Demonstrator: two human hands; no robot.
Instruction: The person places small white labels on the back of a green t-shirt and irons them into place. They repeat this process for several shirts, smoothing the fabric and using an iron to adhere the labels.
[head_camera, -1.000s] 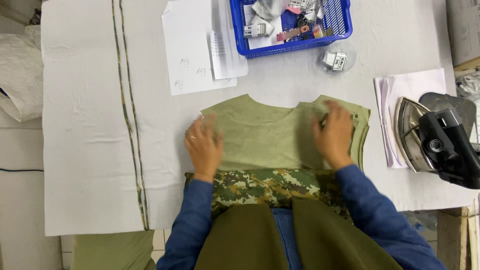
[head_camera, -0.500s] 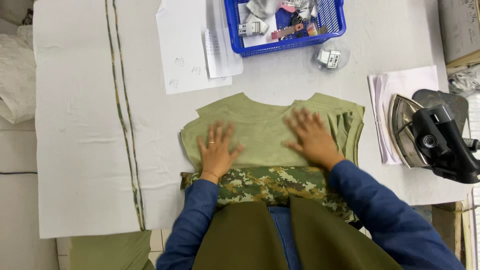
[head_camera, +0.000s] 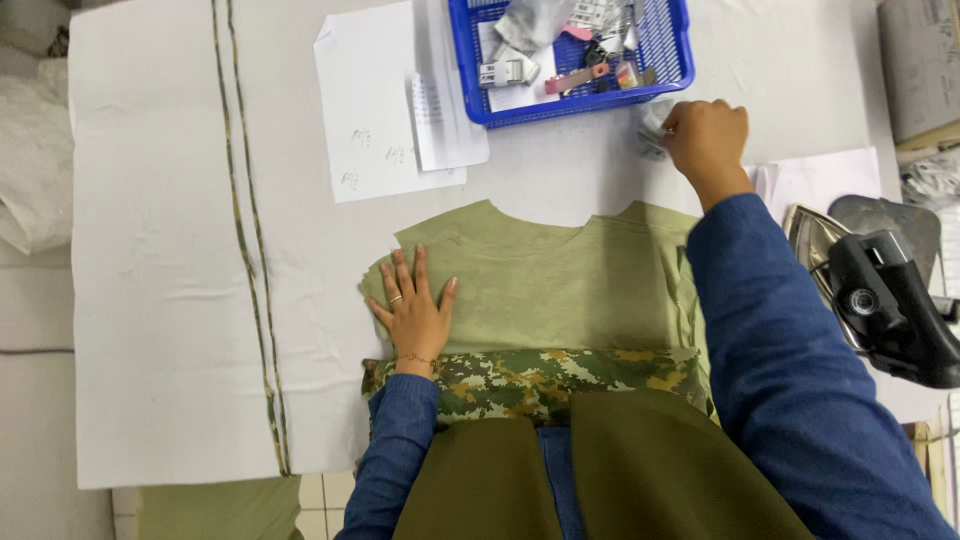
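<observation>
Left hand (head_camera: 415, 315) lies flat, fingers released, on the olive garment piece (head_camera: 560, 285) at the near tabletop (head_camera: 160, 250). Right hand (head_camera: 705, 135), far right, grasps a small shiny object (head_camera: 652, 128) beside the blue basket (head_camera: 470, 75).

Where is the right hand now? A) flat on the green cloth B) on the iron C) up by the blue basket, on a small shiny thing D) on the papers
C: the right hand reaches a small shiny thing beside the blue basket, while the left hand lies flat on the green cloth.

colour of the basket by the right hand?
Blue basket, clearest in the head view, beside the right hand.
</observation>
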